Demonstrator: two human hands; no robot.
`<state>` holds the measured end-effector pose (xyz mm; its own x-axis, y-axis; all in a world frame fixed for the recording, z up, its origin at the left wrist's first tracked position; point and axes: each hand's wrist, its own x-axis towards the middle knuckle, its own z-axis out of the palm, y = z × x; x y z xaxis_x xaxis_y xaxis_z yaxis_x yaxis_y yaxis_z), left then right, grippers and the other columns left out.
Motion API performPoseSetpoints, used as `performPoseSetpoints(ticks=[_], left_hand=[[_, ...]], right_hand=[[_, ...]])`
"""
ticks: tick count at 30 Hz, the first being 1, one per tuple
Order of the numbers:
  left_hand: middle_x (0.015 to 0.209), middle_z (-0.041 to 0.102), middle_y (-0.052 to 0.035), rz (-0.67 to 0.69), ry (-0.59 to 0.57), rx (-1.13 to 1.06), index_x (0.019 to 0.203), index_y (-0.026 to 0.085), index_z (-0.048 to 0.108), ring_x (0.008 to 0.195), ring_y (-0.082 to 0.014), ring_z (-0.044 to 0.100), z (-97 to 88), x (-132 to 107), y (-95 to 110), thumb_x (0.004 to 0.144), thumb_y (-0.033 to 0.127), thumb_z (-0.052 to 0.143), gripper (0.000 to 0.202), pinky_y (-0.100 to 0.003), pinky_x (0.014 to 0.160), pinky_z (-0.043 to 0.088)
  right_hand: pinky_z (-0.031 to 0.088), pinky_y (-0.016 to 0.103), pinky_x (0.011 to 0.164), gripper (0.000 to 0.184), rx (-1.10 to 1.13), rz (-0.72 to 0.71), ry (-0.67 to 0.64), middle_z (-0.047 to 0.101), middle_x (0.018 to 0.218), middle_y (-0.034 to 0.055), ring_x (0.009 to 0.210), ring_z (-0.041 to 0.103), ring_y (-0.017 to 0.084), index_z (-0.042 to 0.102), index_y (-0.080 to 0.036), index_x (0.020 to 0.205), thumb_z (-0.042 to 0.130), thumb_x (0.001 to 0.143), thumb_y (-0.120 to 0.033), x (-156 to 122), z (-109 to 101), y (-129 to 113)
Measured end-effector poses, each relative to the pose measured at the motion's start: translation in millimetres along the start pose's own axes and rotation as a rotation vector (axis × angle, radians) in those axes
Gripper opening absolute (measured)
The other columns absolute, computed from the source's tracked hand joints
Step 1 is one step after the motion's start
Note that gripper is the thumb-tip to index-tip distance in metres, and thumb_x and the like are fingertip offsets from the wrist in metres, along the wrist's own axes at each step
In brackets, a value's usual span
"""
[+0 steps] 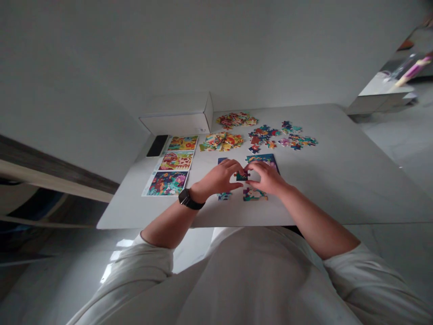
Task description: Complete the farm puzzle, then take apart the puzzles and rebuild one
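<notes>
Low over the table, a small dark green jigsaw piece (241, 176) is between my two hands. My left hand (221, 177), with a black watch on its wrist, has curled fingers at the piece's left side. Against its right edge are the fingertips of my right hand (267, 177), which is curled too. Joined puzzle pieces (262, 158) with a dark blue border lie partly beneath my right hand. Nearer me is another joined section (255, 194) with a pale figure. Blue pieces (223, 196) lie by my left hand, partly hidden by it.
Piles of loose pieces (221, 141) lie toward the back, with blue and purple ones (263, 134) farther right. At left are a sheet with three pictures (174, 161) and a black phone (157, 146). A white box (176, 122) stands against the wall.
</notes>
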<state>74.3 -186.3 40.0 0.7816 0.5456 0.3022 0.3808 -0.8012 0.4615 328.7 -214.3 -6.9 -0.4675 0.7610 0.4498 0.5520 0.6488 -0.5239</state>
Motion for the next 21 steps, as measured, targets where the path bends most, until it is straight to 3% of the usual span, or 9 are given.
performPoseSetpoints(ticks=[3,6,8,12,21], left_hand=[[0.119,0.072,-0.0112,-0.041,-0.03,0.054,0.119,0.022,0.072,0.114,-0.0298,0.067,3.7,-11,6,0.095,0.03,0.077,0.025,-0.043,0.103,0.052],[0.121,0.073,-0.0109,-0.073,-0.021,0.051,0.122,0.024,0.073,0.116,-0.0293,0.067,9.0,-29,9,0.098,0.031,0.075,0.026,-0.042,0.103,0.052],[0.124,0.074,-0.0104,-0.073,-0.019,0.031,0.123,0.026,0.074,0.118,-0.0284,0.068,13.1,-42,11,0.099,0.034,0.074,0.026,-0.042,0.104,0.052],[0.125,0.076,-0.0104,-0.084,-0.063,0.031,0.124,0.026,0.076,0.117,-0.028,0.069,25.4,-59,15,0.099,0.039,0.076,0.028,-0.044,0.105,0.051],[0.126,0.076,-0.0082,-0.136,-0.092,0.123,0.125,0.031,0.078,0.115,-0.0285,0.068,41.6,-61,18,0.097,0.039,0.078,0.029,-0.045,0.105,0.049]], right_hand=[[0.056,0.05,0.107,0.044,0.025,-0.005,-0.063,0.074,0.123,0.0106,0.119,0.069,0.033,0.067,-0.027,0.128,0.082,0.087,-0.025,0,0,-3],[0.053,0.052,0.113,0.052,0.015,-0.004,-0.123,0.071,0.138,0.0111,0.13,0.066,0.034,0.066,-0.029,0.139,0.081,0.089,-0.026,-2,-6,-5],[0.053,0.052,0.114,0.047,-0.011,0.005,-0.17,0.071,0.139,0.0107,0.13,0.066,0.033,0.069,-0.03,0.137,0.078,0.091,-0.025,-7,-12,-5],[0.057,0.049,0.105,0.03,-0.053,-0.007,-0.31,0.076,0.121,0.0096,0.114,0.071,0.03,0.078,-0.028,0.124,0.074,0.095,-0.023,-25,-21,-8],[0.056,0.046,0.099,0.029,-0.124,-0.038,-0.337,0.074,0.116,0.0078,0.107,0.07,0.028,0.085,-0.032,0.115,0.079,0.09,-0.018,-51,-18,-12]])
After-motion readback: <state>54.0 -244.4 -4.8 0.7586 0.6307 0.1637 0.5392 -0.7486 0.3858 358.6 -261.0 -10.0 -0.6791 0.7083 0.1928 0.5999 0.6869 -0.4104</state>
